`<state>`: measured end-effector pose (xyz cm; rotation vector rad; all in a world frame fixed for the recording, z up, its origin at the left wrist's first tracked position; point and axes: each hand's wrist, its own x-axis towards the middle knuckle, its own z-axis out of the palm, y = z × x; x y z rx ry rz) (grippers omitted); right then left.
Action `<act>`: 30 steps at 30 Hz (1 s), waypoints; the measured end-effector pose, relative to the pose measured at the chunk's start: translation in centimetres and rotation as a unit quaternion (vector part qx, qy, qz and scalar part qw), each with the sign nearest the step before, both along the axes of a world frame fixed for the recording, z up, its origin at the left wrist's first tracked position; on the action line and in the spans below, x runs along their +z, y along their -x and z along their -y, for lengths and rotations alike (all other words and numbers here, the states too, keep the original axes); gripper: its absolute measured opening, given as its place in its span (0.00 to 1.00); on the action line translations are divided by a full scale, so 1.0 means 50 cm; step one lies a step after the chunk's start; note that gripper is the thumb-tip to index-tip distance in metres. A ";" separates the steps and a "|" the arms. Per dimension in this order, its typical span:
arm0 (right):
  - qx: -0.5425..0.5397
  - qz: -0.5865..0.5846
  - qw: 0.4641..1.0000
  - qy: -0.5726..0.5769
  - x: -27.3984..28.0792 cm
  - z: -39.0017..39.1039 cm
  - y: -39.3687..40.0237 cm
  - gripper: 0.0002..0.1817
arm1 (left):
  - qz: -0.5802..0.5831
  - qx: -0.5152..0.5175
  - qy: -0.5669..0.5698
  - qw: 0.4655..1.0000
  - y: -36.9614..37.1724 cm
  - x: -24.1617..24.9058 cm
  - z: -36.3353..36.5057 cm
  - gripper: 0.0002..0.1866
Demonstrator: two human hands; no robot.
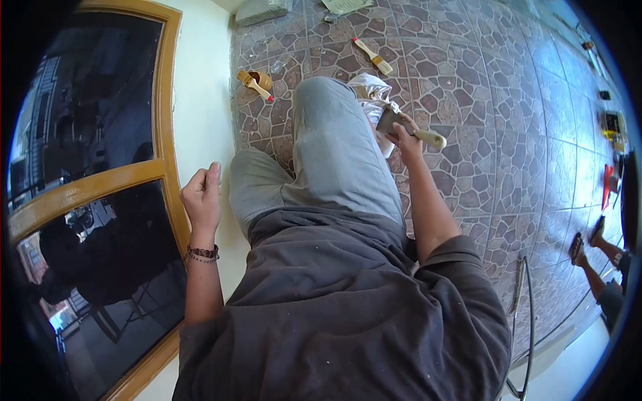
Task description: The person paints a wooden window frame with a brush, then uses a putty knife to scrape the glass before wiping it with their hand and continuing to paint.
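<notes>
In my right hand [404,142] is a putty knife [430,138], its pale handle pointing right and its wide blade lying toward my leg. My fingers close around it where blade and handle meet. Right behind the blade, a crumpled white cloth [370,89] lies beside my knee. My left hand [201,194] is raised close to the wooden window frame [171,113], fingers curled in and thumb stretched along the top. Whatever those fingers may hold is hidden.
A paintbrush [255,85] rests against a small brown pot [262,80] near the wall. Another paintbrush [374,57] lies on the stone-patterned tiles [461,87]. A grey block [263,10] sits at the back. On the right, a person's feet [578,248] and several tools show.
</notes>
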<state>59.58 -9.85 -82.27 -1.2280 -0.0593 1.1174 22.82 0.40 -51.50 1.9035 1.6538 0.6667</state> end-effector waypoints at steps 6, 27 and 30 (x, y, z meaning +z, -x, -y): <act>0.018 0.021 0.999 0.025 0.057 0.017 -0.048 0.21 | -0.034 -0.045 0.072 0.996 -0.074 -0.100 -0.050 0.13; 0.175 0.417 0.848 0.276 -0.069 0.219 -0.090 0.24 | 0.265 0.026 0.329 0.906 -0.420 -0.868 0.059 0.52; 0.185 0.462 0.806 0.320 -0.064 0.218 -0.121 0.25 | 0.161 0.019 0.337 0.927 -0.419 -0.786 0.025 0.64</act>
